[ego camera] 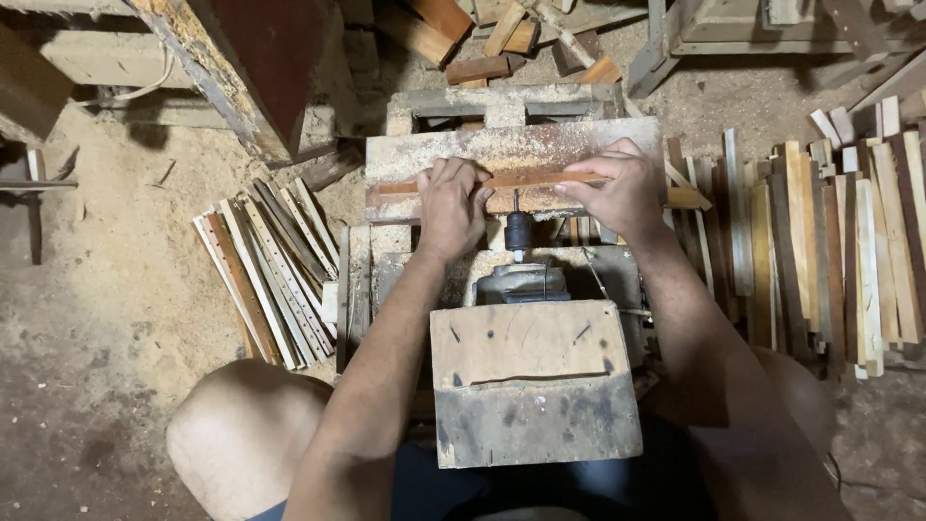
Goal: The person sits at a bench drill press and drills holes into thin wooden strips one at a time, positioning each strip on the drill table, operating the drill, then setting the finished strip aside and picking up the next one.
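Nearest the camera, the person's two bare knees frame a worn wooden box [533, 381] that sits over a grey motor housing [522, 282], with a dark drill chuck [518, 232] pointing away toward the work. Both forearms reach forward on either side of the box. The left hand [450, 207] lies palm down, its grip curled shut over a thin reddish wooden strip [540, 179], fingers folded across its top edge. The right hand [622, 191] presses the same strip further along, fingers bent over it and closed on it. The strip lies lengthwise across a dusty board [511, 154] that serves as the worktop, just beyond the chuck, with its right end sticking out past the right hand. To the left on the sawdust-covered floor [106, 251] lies a fanned bundle of pale slats [270, 270]; to the right, a larger row of mixed wooden strips [830, 251] lies side by side. Further off, short offcuts [492, 43] are heaped on the floor, and a rough dark red timber panel [260, 68] leans at the upper left.
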